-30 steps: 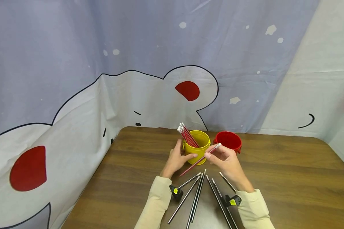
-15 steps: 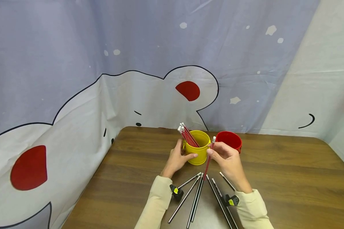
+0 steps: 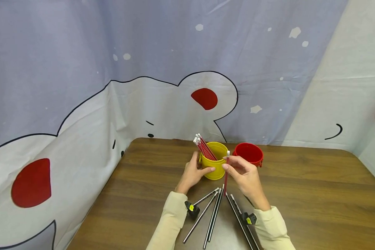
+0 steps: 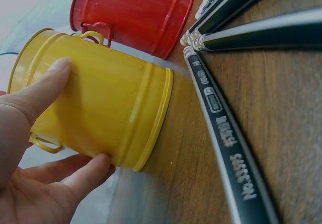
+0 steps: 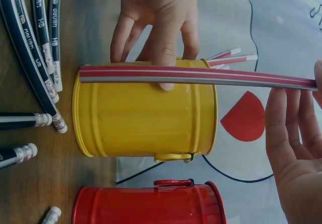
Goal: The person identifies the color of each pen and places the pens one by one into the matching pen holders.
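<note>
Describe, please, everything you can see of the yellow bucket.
The yellow bucket looks like glossy painted metal, with a rolled rim, raised bands and a small loop on either side. It stands upright on the wood-patterned table, left of the red bucket, holding leaning red pencils. The left hand grips its side.

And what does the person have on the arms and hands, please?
Plain cream sleeves cover both forearms. At each wrist sits a small black device with a yellow mark. The left hand and right hand are bare, without gloves.
</note>
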A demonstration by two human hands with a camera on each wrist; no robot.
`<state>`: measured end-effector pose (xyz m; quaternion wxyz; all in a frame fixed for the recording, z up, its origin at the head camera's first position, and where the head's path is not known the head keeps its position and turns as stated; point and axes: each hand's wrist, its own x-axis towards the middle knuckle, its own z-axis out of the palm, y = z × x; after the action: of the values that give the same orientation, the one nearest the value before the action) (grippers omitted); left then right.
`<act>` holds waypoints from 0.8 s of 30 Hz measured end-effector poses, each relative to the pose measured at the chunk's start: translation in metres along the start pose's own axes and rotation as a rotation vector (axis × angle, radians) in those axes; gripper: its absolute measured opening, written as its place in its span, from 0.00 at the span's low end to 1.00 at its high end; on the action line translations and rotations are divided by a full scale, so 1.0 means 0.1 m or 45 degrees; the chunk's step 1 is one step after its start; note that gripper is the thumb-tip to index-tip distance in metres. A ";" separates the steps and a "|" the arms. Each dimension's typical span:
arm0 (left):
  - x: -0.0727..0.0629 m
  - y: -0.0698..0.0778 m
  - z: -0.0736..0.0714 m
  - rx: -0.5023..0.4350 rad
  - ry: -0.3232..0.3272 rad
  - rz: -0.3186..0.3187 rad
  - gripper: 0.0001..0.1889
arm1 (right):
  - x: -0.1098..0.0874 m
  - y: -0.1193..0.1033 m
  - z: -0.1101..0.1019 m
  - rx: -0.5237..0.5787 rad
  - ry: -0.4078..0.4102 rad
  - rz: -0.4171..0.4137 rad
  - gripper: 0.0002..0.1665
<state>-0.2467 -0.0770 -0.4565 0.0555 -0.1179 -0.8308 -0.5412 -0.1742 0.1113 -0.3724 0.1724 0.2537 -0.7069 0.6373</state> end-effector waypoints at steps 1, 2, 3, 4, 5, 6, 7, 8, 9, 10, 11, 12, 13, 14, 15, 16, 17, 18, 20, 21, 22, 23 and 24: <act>0.00 0.00 0.00 -0.001 -0.001 0.005 0.37 | 0.00 0.00 0.00 -0.002 0.005 -0.003 0.13; 0.00 0.00 0.00 -0.005 -0.001 0.011 0.37 | 0.00 0.00 0.01 -0.007 0.009 -0.010 0.13; 0.00 0.00 0.00 -0.009 0.000 0.014 0.37 | 0.00 0.00 0.01 -0.011 0.012 -0.013 0.13; 0.00 0.00 0.00 -0.007 0.002 0.013 0.37 | 0.00 -0.01 0.01 -0.014 0.014 -0.016 0.13; 0.00 0.00 0.00 -0.009 0.002 0.010 0.37 | 0.00 -0.01 0.02 -0.015 0.017 -0.017 0.13; 0.00 0.00 0.00 -0.007 0.003 0.009 0.37 | 0.00 -0.01 0.02 -0.016 0.021 -0.018 0.13; 0.00 0.00 0.00 -0.007 0.002 0.006 0.37 | 0.00 -0.02 0.01 -0.016 0.027 -0.019 0.13; 0.00 0.01 0.00 -0.010 0.000 0.006 0.36 | 0.00 -0.02 0.01 -0.018 0.031 -0.022 0.13; 0.00 0.01 0.00 -0.010 -0.002 0.004 0.37 | 0.01 -0.03 0.00 -0.021 0.034 -0.026 0.12; 0.00 0.01 0.00 -0.009 -0.004 0.004 0.37 | 0.01 -0.04 0.00 -0.023 0.038 -0.025 0.12; 0.00 0.01 0.00 -0.011 -0.004 0.004 0.37 | 0.02 -0.05 0.00 -0.023 0.041 -0.023 0.12; 0.01 0.01 0.00 -0.011 -0.004 0.004 0.37 | 0.03 -0.06 -0.01 -0.022 0.042 -0.022 0.12; 0.01 0.01 0.00 -0.013 -0.004 0.002 0.37 | 0.04 -0.07 -0.01 -0.019 0.042 -0.019 0.12; 0.01 0.00 0.00 -0.016 -0.003 0.002 0.37 | 0.05 -0.08 -0.01 -0.020 0.040 -0.015 0.12; 0.01 0.00 0.00 -0.020 -0.002 -0.003 0.37 | 0.06 -0.10 -0.01 -0.018 0.038 -0.006 0.11; 0.01 0.00 0.00 -0.023 -0.002 -0.008 0.37 | 0.07 -0.11 -0.02 -0.024 0.039 0.003 0.11; 0.00 0.00 0.00 -0.025 -0.004 -0.013 0.37 | 0.08 -0.13 -0.02 -0.027 0.039 0.012 0.11; 0.00 0.00 0.00 -0.028 -0.006 -0.017 0.37 | 0.09 -0.14 -0.01 -0.032 0.042 0.019 0.11; 0.00 0.00 0.00 -0.034 -0.011 -0.020 0.37 | 0.12 -0.17 -0.01 -0.053 0.048 0.035 0.11; 0.00 0.00 0.00 -0.034 -0.010 -0.020 0.36 | 0.14 -0.19 -0.01 -0.064 0.049 0.035 0.11; 0.00 -0.01 0.00 -0.032 -0.010 -0.020 0.36 | 0.16 -0.20 -0.01 -0.075 0.049 0.028 0.11; 0.00 -0.01 0.00 -0.032 -0.009 -0.018 0.36 | 0.18 -0.21 -0.01 -0.081 0.048 0.018 0.11; 0.00 -0.01 0.00 -0.031 -0.008 -0.017 0.36 | 0.20 -0.22 0.00 -0.090 0.048 0.001 0.11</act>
<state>-0.2469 -0.0771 -0.4572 0.0480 -0.1148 -0.8250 -0.5512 -0.1778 0.1076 -0.3436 0.1941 0.2351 -0.7258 0.6166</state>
